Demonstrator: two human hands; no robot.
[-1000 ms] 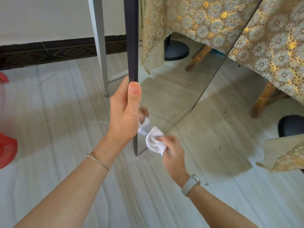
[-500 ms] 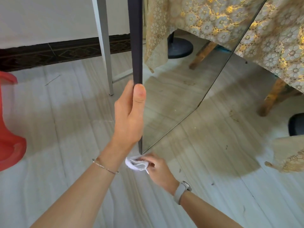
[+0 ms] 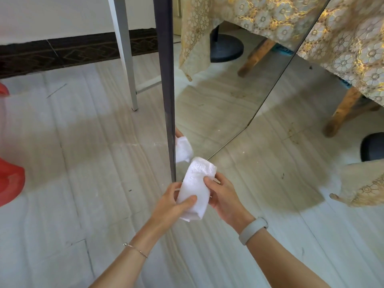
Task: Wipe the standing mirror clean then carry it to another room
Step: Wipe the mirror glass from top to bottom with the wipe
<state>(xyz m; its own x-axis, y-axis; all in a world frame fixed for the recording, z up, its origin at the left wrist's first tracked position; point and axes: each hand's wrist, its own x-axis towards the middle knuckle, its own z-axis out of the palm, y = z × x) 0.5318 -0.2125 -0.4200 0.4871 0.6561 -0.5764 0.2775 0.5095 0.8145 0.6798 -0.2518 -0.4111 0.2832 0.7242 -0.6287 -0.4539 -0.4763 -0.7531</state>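
Observation:
The standing mirror (image 3: 224, 96) stands upright on the tiled floor, its dark side edge facing me and its glass reflecting the floor and a gold tablecloth. Just in front of its lower left corner I hold a folded white cloth (image 3: 196, 183) in both hands. My left hand (image 3: 172, 202) grips the cloth's lower left side with the thumb on top. My right hand (image 3: 223, 196) grips its right side. Neither hand touches the mirror. The cloth's reflection shows in the glass.
The mirror's white stand leg (image 3: 126, 55) rises behind it on the left. A table with a gold floral cloth (image 3: 353, 44) and wooden legs (image 3: 342, 109) stands at the right. A red plastic object (image 3: 8, 179) sits at the left edge. A dark round base (image 3: 373, 146) lies far right.
My left hand has let go of the mirror's edge and come down to the cloth. The cloth has been raised from the mirror's bottom corner and is now held in both hands.

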